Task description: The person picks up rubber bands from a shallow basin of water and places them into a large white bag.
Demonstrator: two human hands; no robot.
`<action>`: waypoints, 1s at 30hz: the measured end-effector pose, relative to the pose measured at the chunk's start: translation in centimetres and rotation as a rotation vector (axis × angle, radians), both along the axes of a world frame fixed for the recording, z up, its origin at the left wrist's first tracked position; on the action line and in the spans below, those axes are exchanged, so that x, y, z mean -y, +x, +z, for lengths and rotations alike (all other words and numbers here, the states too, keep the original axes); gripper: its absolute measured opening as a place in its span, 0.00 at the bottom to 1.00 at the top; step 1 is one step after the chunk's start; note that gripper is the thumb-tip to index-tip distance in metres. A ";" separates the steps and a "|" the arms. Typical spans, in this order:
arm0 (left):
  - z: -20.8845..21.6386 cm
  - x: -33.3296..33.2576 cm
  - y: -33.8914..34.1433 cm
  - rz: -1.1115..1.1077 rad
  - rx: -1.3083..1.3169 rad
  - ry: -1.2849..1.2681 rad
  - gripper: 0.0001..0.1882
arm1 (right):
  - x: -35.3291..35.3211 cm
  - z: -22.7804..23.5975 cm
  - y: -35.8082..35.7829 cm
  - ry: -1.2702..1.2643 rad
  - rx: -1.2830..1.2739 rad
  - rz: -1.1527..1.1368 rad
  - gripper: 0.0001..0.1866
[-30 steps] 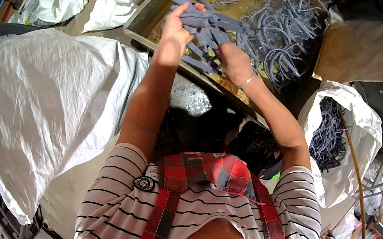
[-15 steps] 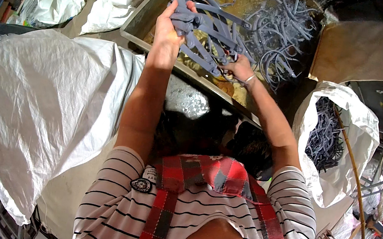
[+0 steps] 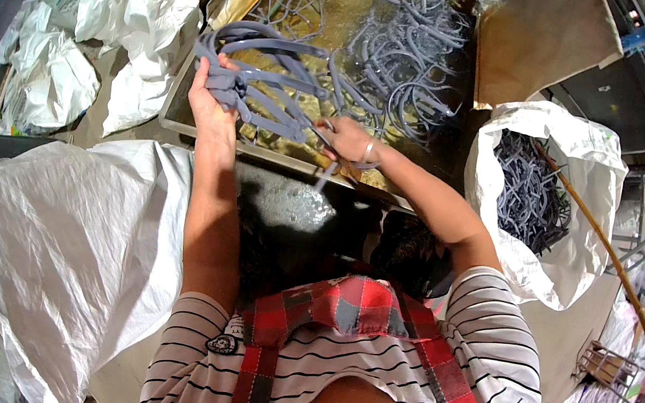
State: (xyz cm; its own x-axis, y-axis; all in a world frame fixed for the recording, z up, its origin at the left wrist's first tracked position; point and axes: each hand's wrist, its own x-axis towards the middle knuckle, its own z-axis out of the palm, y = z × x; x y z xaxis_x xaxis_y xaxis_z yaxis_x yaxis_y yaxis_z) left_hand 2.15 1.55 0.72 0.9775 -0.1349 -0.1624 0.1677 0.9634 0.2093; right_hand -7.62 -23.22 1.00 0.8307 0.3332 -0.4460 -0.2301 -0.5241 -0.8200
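Note:
A bunch of long grey rubbery strips (image 3: 269, 83) is bundled in my left hand (image 3: 214, 95), whose fingers are wrapped round it at the left of a shallow metal tray (image 3: 176, 125). The free ends of the strips fan out to the right. My right hand (image 3: 348, 137), with a pale band at the wrist, is closed at those ends over the tray's near edge. What it grips is partly hidden; a thin dark piece shows by the fingers. Below it a short grey piece (image 3: 326, 176) hangs or falls, blurred. More loose grey strips (image 3: 409, 57) lie wet in the tray.
At the right stands an open white sack (image 3: 567, 277) of short dark grey pieces (image 3: 530, 193), with a wooden stick (image 3: 604, 249) leaning across it. A brown board (image 3: 547, 43) is behind it. Large white sacking (image 3: 72, 224) covers the near left, and crumpled white sacks (image 3: 148, 37) lie farther back.
The whole view has shifted, so the tray and hands appear farther left. My right hand has come nearer the tray's near edge, and a short grey piece now shows below it.

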 end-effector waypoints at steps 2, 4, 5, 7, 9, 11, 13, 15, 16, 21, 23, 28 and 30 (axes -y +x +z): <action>1.4 0.6 -0.4 0.073 0.064 0.090 0.17 | 2.2 2.0 -1.9 -0.174 0.172 0.000 0.17; 2.8 0.3 -1.2 0.115 -0.010 0.224 0.17 | 4.1 6.3 -4.7 -0.532 0.459 -0.112 0.18; 2.6 0.0 -1.2 0.100 0.004 0.235 0.18 | 5.9 7.9 -6.5 -0.444 0.781 -0.203 0.19; 2.7 0.4 -1.8 0.041 0.028 0.266 0.19 | 8.8 14.0 -10.1 -0.502 1.117 -0.304 0.25; 3.3 1.0 -2.6 -0.005 -0.004 0.352 0.20 | 13.2 16.1 -13.3 -0.724 1.256 -0.534 0.19; 3.9 2.5 -3.2 -0.074 0.020 0.428 0.20 | 18.7 15.3 -16.1 -0.916 1.221 -0.736 0.18; 4.2 3.6 -4.0 -0.122 0.023 0.502 0.19 | 23.5 14.6 -19.0 -1.223 0.769 -0.761 0.24; 4.1 4.0 -4.5 -0.161 0.022 0.572 0.19 | 24.4 14.4 -20.4 -1.298 0.976 -0.681 0.25; 3.9 4.4 -4.7 -0.183 0.027 0.606 0.18 | 24.1 15.0 -20.7 -1.218 1.025 -0.661 0.23; 3.1 6.0 -5.0 -0.267 0.079 0.697 0.27 | 32.5 20.1 -24.0 -1.620 0.810 -0.805 0.08; 1.3 5.2 -4.2 -0.452 0.045 0.607 0.32 | 39.4 20.5 -26.1 -1.755 0.623 -0.613 0.08; 0.3 3.8 -3.4 -0.252 0.125 0.787 0.24 | 41.7 21.4 -29.3 -1.839 -0.223 -0.836 0.17; 0.8 4.3 -3.8 -0.217 0.081 0.801 0.22 | 42.6 20.1 -30.7 -1.777 -0.361 -0.779 0.15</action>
State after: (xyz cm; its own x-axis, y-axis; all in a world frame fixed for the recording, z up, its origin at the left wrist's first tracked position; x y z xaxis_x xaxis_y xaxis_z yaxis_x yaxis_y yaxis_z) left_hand -1.64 -2.80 1.57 0.9558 -0.1952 -0.2198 0.2875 0.4661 0.8367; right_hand -38.35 -65.84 21.11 0.3609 -0.9318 0.0397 -0.7834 -0.2798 0.5550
